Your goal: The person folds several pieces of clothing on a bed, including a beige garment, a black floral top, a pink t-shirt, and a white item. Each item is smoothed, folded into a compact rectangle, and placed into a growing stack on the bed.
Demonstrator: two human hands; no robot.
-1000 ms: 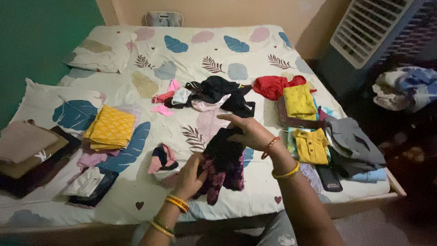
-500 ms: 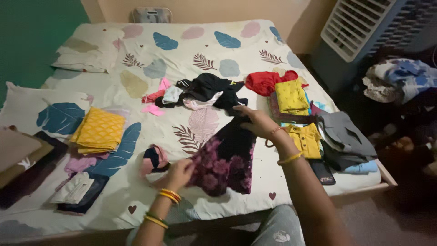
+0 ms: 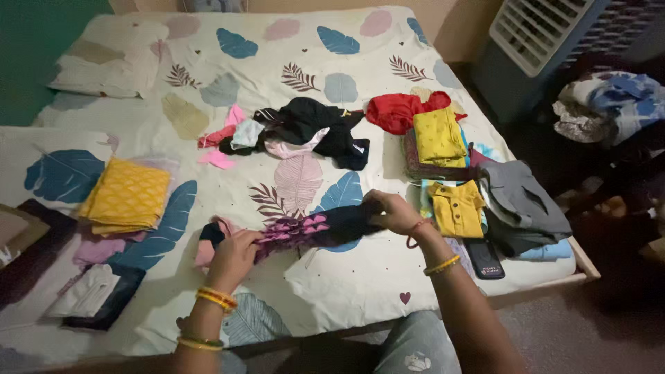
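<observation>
A wide bed [image 3: 360,291] fills most of the view, covered by a pale sheet printed with big blue, pink and brown leaves. Beyond its far right corner stands a large air cooler [image 3: 547,41] with a slatted white front. A heap of unsorted dark clothes [image 3: 308,131] lies near the middle of the bed, with a crumpled red garment [image 3: 398,111] just to its right. Along the right edge sits a folded grey garment [image 3: 523,204], a folded yellow shirt [image 3: 454,208] beside it, and another yellow folded piece [image 3: 438,135] on a stack farther back. On the left side rests a folded yellow patterned cloth [image 3: 125,197].

Close to the near edge, a dark garment with purple flowers [image 3: 312,228] is stretched into a narrow band just above the sheet. The left hand [image 3: 232,253] grips its flowered end, fingers closed on the fabric; the right hand [image 3: 395,211] clenches the dark end. Both wrists wear bangles. A small pink and dark bundle [image 3: 208,239] lies touching the left hand. A black remote control [image 3: 483,260] rests near the right forearm.
</observation>
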